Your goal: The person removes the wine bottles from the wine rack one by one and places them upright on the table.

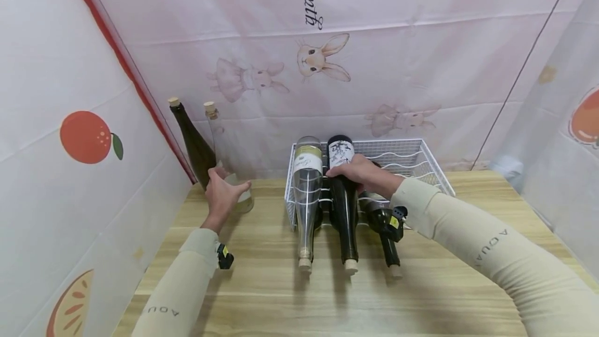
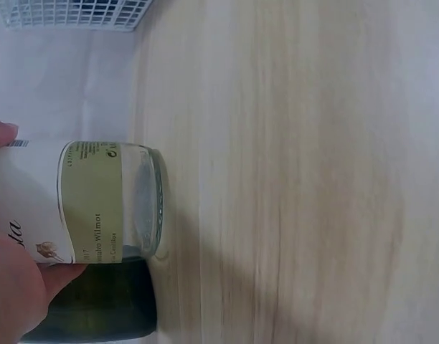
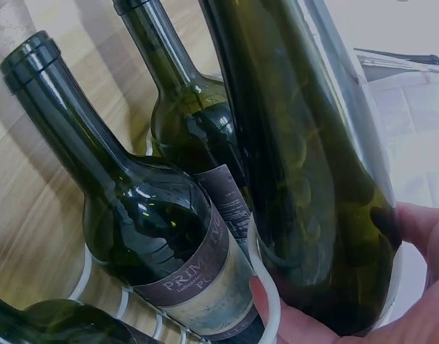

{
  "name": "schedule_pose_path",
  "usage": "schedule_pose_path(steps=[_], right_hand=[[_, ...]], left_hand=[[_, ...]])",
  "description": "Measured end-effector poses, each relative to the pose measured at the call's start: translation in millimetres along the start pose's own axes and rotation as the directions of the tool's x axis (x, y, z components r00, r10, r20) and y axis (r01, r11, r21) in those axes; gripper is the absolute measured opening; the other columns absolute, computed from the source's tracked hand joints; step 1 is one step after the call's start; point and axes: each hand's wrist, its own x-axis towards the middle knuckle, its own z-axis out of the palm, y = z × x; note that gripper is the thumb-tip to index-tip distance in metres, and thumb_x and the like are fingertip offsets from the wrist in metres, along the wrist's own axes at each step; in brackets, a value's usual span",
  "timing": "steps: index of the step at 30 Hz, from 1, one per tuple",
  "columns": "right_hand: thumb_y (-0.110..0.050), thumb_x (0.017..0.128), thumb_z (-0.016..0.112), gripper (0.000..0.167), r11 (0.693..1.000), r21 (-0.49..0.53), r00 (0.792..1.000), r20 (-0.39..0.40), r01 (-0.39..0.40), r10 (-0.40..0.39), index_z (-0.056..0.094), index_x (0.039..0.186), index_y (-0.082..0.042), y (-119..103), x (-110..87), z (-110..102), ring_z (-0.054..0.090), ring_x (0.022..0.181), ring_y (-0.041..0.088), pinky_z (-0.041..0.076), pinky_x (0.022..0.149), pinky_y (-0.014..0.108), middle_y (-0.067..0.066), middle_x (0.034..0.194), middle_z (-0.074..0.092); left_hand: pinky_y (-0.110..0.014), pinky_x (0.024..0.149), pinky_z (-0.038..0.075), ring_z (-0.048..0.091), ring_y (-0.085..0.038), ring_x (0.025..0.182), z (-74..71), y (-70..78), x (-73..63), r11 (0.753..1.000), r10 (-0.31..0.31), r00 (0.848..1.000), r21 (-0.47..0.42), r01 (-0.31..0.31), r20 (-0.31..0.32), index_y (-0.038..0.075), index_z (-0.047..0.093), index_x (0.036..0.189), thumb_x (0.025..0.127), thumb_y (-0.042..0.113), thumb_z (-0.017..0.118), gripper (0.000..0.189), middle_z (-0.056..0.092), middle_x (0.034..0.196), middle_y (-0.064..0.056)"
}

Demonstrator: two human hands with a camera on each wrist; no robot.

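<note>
Through the head camera I see the right hand clamped round a dark glass bottle with a white, black-patterned label, which lies on the white wire rack, its cork toward me. To its left on the rack lies a clear glass bottle with a white-and-green label; a dark bottle with a purplish label sits lower at its right. Over on the left, the left hand has its thumb and fingers either side of a corked clear glass bottle, upright on the pale wooden table beside a corked dark green bottle. My left wrist view shows those fingers curled round the white label, one between the two bottles. From the right wrist I see thumb and fingers pinching the dark glass, with other dark bottles beside it.
</note>
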Motion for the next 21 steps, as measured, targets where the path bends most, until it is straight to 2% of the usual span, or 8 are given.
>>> schedule_pose_path(steps=[6, 11, 21], right_hand=[[-0.034, 0.085, 0.081, 0.048, 1.000, -0.005, 1.000, -0.014, 0.001, -0.001, 0.060, 0.110, 0.001, 0.8, -1.7, -1.7, 0.069, 0.062, 0.018, 0.064, 0.062, 0.040, 0.012, 0.100, 0.063], [-0.032, 0.086, 0.080, 0.048, 1.000, 0.016, 1.000, 0.012, -0.010, 0.010, 0.059, 0.112, 0.001, -0.5, -2.4, -2.8, 0.070, 0.064, 0.018, 0.065, 0.068, 0.042, 0.012, 0.100, 0.063], [-0.028, 0.085, 0.081, 0.044, 0.996, 0.076, 0.998, 0.058, -0.035, 0.031, 0.057, 0.110, 0.000, -4.8, -2.0, -5.5, 0.070, 0.066, 0.020, 0.064, 0.063, 0.041, 0.011, 0.095, 0.064]], left_hand=[[-0.058, 0.101, 0.051, 0.061, -0.045, 0.119, -3.5, 1.1, -2.3, 1.000, 0.026, 1.000, -0.013, -0.026, 0.013, 0.006, 0.039, 0.138, 0.075, 0.042, 0.091, 0.089, 0.063, 0.133, -0.024], [-0.058, 0.100, 0.052, 0.061, -0.044, 0.120, -6.2, 1.5, -7.0, 1.000, 0.004, 1.000, -0.007, -0.003, 0.021, 0.004, 0.038, 0.141, 0.075, 0.042, 0.091, 0.093, 0.061, 0.134, -0.026], [-0.061, 0.102, 0.052, 0.060, -0.049, 0.122, -14.7, 3.6, -12.0, 1.000, -0.029, 0.997, 0.012, 0.028, 0.078, 0.002, 0.031, 0.150, 0.075, 0.049, 0.090, 0.106, 0.057, 0.136, -0.034]])
